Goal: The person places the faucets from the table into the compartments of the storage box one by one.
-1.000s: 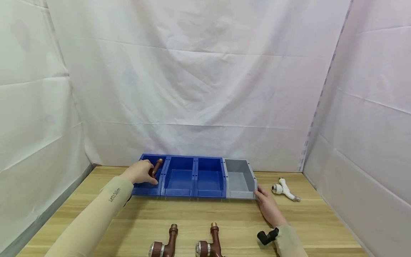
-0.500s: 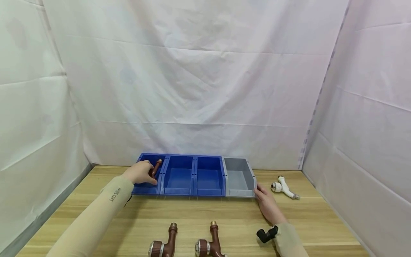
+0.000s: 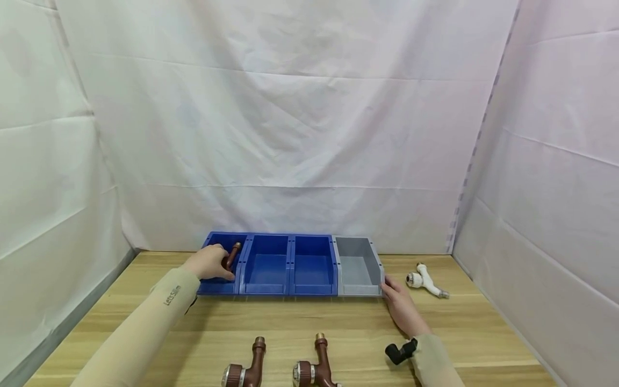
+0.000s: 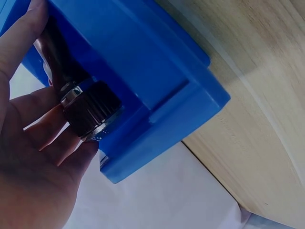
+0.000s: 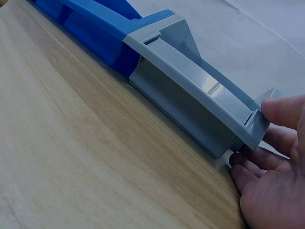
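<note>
My left hand (image 3: 209, 262) reaches into the leftmost blue bin (image 3: 220, 289) and holds a brown tap (image 3: 232, 255) by its body, the threaded end pointing up and back. In the left wrist view the thumb lies along the stem, while the fingers are curled behind the dark ribbed knob (image 4: 90, 107). At the other end of the row, my right hand (image 3: 403, 307) grips the front right corner of the grey bin (image 3: 360, 290). The right wrist view puts the thumb on top of the corner and the fingers below it.
Two blue bins (image 3: 266, 288) stand between the outer ones, joined in one row. Two more brown taps (image 3: 256, 365) lie near the front edge. A white tap (image 3: 425, 282) lies right of the grey bin. Beside the right wrist is a black elbow-shaped piece (image 3: 401, 352). White cloth (image 3: 290, 134) hangs behind.
The head view has shifted slightly. Both hands keep their hold, and the bins and taps stay where they were on the table.
</note>
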A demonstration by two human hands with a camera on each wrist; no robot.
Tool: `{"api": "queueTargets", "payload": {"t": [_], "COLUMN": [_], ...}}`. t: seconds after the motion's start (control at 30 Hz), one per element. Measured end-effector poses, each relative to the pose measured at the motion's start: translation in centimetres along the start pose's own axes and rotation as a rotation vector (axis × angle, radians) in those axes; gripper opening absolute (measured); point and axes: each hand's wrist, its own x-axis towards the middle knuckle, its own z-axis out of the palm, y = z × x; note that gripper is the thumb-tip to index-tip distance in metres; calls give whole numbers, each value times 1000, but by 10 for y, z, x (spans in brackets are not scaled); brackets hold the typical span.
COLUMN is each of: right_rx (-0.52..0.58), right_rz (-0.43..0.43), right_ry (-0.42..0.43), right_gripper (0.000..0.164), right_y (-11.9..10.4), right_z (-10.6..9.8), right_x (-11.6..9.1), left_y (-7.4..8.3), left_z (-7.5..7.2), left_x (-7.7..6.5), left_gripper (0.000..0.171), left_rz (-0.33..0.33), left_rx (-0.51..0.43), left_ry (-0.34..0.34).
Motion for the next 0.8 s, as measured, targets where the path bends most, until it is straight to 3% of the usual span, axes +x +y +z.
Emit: {"api": "queueTargets", "payload": {"t": [0.8], "right_rx": [-13], "right_rz": [12], "right_ry": [14], "right_gripper": [57], "right_y": [1], "right_z": [-1], "right_x": [1], "left_y": [0], "left_z": [7], "left_x": [-4], "left_gripper": [34], "left_rz": [-19], "left_rx": [-1], "left_ry": [-5]}}
